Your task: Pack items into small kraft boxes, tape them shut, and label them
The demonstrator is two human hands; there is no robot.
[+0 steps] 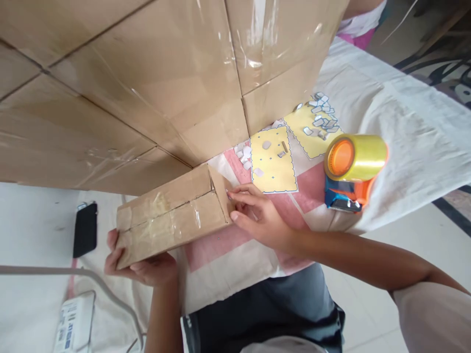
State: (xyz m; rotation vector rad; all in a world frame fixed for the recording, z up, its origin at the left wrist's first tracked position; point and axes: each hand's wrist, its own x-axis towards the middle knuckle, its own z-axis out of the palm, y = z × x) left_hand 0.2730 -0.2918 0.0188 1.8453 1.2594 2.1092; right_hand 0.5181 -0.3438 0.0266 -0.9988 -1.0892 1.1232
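A long, taped cardboard box (176,211) is tilted above the cloth-covered table. My left hand (143,264) grips its left end from below, fingers wrapped around the corner. At the box's right end, my right hand (259,213) has its thumb and forefinger bent against the end face. A tiny dark and pale bit shows at the forefinger's tip, too small to name. Right of that hand lies a yellow sheet (274,166) with a few small pieces on it. Another yellow sheet (309,142) behind it carries several small pale pieces (326,115).
Stacked cardboard boxes (147,73) form a wall at the back. On the right, a roll of yellow tape (364,157) rests on an orange and blue tape dispenser (344,196). A black phone-like slab (85,229) and a grey pipe (106,289) are at left.
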